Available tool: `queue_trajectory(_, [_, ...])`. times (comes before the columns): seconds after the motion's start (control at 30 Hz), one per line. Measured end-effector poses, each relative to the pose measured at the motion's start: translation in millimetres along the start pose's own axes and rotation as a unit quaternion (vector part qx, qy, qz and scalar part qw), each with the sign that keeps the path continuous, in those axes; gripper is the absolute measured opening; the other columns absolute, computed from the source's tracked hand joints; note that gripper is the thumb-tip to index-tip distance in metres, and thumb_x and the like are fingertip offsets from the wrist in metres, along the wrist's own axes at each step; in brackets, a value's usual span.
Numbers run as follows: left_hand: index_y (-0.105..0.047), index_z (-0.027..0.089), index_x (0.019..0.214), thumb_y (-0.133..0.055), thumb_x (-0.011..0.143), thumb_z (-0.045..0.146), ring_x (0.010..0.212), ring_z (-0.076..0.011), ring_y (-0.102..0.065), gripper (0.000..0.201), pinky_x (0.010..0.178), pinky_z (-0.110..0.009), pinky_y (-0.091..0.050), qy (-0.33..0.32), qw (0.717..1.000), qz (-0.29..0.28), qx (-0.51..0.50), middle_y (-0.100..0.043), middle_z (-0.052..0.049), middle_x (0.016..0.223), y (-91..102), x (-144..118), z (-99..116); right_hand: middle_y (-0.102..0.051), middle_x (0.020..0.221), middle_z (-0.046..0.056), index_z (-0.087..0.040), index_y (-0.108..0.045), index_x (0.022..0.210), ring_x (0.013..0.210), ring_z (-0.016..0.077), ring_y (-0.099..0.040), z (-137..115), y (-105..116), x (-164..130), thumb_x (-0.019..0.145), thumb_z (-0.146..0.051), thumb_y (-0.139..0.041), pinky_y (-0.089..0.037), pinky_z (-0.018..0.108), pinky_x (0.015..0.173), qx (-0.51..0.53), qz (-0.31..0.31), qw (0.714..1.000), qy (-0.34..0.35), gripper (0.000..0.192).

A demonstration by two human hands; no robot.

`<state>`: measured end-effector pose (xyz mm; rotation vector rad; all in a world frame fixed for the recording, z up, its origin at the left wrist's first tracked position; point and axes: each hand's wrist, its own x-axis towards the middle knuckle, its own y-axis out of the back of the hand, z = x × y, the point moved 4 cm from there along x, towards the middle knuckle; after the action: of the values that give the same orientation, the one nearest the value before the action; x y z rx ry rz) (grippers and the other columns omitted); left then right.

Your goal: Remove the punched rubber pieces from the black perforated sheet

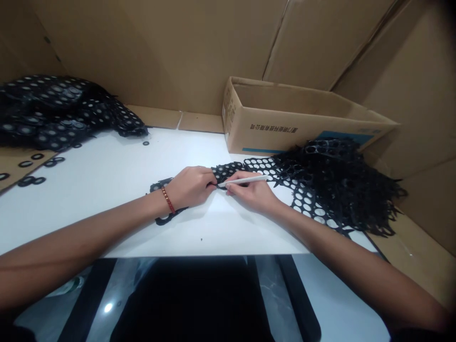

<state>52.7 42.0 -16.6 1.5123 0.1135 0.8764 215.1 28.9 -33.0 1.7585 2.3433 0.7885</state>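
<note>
My left hand (190,186), with a red bead bracelet at the wrist, presses down on a black perforated sheet strip (249,167) lying on the white table (117,175). My right hand (249,191) grips a thin white stick tool (245,180), its tip pointing left at the strip just by my left fingers. The strip runs right into a heap of black punched-out sheet scrap (342,185). Part of the strip is hidden under my left hand.
An open cardboard box (285,118) stands behind the hands at the right. A pile of black sheets with rings (57,111) lies at the far left, with loose black rings (32,166) near it. Cardboard walls enclose the table.
</note>
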Motion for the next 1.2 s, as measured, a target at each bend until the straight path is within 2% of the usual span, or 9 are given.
queue_trajectory(0.1, [-0.067, 0.014, 0.082, -0.052, 0.083, 0.019, 0.078, -0.0192, -0.064, 0.016, 0.072, -0.031, -0.052, 0.006, 1.000, -0.014, -0.005, -0.069, -0.006, 0.082, -0.1, 0.4, -0.3, -0.063, 0.073, 0.003, -0.012, -0.066, 0.083, 0.069, 0.0105, -0.061, -1.4, 3.5, 1.1, 0.082, -0.026, -0.059, -0.045, 0.017, 0.062, 0.015, 0.005, 0.999, -0.030, 0.016])
queue_trajectory(0.2, [-0.066, 0.015, 0.081, -0.051, 0.083, 0.020, 0.078, -0.0195, -0.063, 0.016, 0.071, -0.031, -0.050, 0.029, 0.999, -0.036, 0.002, -0.068, -0.005, 0.083, 3.1, 0.3, -3.5, -0.062, 0.070, 0.003, -0.011, -0.062, 0.076, 0.064, 0.0095, -0.058, -2.9, 16.3, 1.4, 0.078, -0.025, -0.061, -0.044, 0.017, 0.061, 0.067, 0.046, 0.995, -0.060, 0.015])
queue_trajectory(0.33, [-0.064, 0.015, 0.082, -0.049, 0.082, 0.019, 0.074, -0.0191, -0.062, 0.015, 0.066, -0.030, -0.048, 0.051, 0.992, -0.108, 0.029, -0.067, -0.005, 0.084, 13.9, -1.9, -11.8, -0.060, 0.068, 0.004, -0.010, -0.059, 0.076, 0.063, 0.0088, -0.055, -5.3, 29.2, -1.5, 0.078, -0.029, -0.061, -0.043, 0.017, 0.060, 0.100, 0.088, 0.989, -0.063, 0.019])
queue_trajectory(0.4, [-0.063, 0.016, 0.083, -0.048, 0.081, 0.020, 0.073, -0.0192, -0.061, 0.015, 0.065, -0.031, -0.047, 0.058, 0.988, -0.140, 0.043, -0.066, -0.004, 0.084, 20.6, -4.0, -15.7, -0.061, 0.070, 0.004, -0.010, -0.060, 0.075, 0.062, 0.0081, -0.054, -5.8, 26.3, -3.6, 0.079, -0.028, -0.060, -0.039, 0.015, 0.055, 0.075, 0.081, 0.991, -0.078, 0.018])
queue_trajectory(0.5, [-0.061, 0.017, 0.086, -0.049, 0.079, 0.022, 0.072, -0.0203, -0.061, 0.015, 0.062, -0.031, -0.046, 0.064, 0.984, -0.153, 0.062, -0.066, -0.005, 0.085, 27.8, -6.7, -16.8, -0.062, 0.072, 0.003, -0.011, -0.063, 0.077, 0.062, 0.0082, -0.055, -8.3, 15.6, -5.8, 0.079, -0.026, -0.059, -0.038, 0.015, 0.053, 0.045, 0.052, 0.993, -0.096, 0.015])
queue_trajectory(0.67, [-0.061, 0.015, 0.100, -0.053, 0.080, 0.040, 0.080, -0.0258, -0.061, 0.033, 0.067, -0.036, -0.048, 0.061, 0.989, -0.109, 0.078, -0.066, -0.010, 0.090, 22.9, -6.0, -5.2, -0.062, 0.073, 0.003, -0.011, -0.063, 0.080, 0.066, 0.0094, -0.058, -11.7, 7.4, -4.7, 0.079, -0.025, -0.058, -0.042, 0.016, 0.059, 0.044, 0.045, 0.994, -0.093, 0.015])
queue_trajectory(0.77, [-0.065, 0.013, 0.094, -0.053, 0.082, 0.049, 0.082, -0.0265, -0.060, 0.039, 0.070, -0.038, -0.049, 0.063, 0.991, -0.091, 0.071, -0.066, -0.011, 0.087, 15.1, -4.2, 0.0, -0.062, 0.073, 0.003, -0.011, -0.063, 0.080, 0.066, 0.0090, -0.057, -11.6, 7.9, -3.4, 0.079, -0.025, -0.058, -0.042, 0.016, 0.059, 0.044, 0.051, 0.994, -0.082, 0.015])
queue_trajectory(0.97, [-0.069, 0.012, 0.089, -0.051, 0.087, 0.033, 0.079, -0.0226, -0.062, 0.028, 0.068, -0.034, -0.051, 0.029, 0.995, -0.061, 0.078, -0.067, -0.010, 0.086, 9.5, -9.1, 0.0, -0.062, 0.073, 0.003, -0.011, -0.064, 0.080, 0.067, 0.0090, -0.058, -13.1, 3.8, -4.1, 0.078, -0.022, -0.058, -0.042, 0.015, 0.058, 0.048, 0.048, 0.993, -0.094, 0.013])
queue_trajectory(1.2, [-0.070, 0.011, 0.087, -0.045, 0.092, 0.033, 0.075, -0.0210, -0.064, 0.033, 0.065, -0.034, -0.053, -0.071, 0.992, -0.022, 0.107, -0.068, -0.010, 0.083, 8.3, -18.5, 0.5, -0.063, 0.073, 0.003, -0.012, -0.065, 0.084, 0.068, 0.0096, -0.060, -14.5, 1.8, -5.5, 0.079, -0.028, -0.061, -0.045, 0.017, 0.062, 0.046, 0.034, 0.995, -0.084, 0.016])
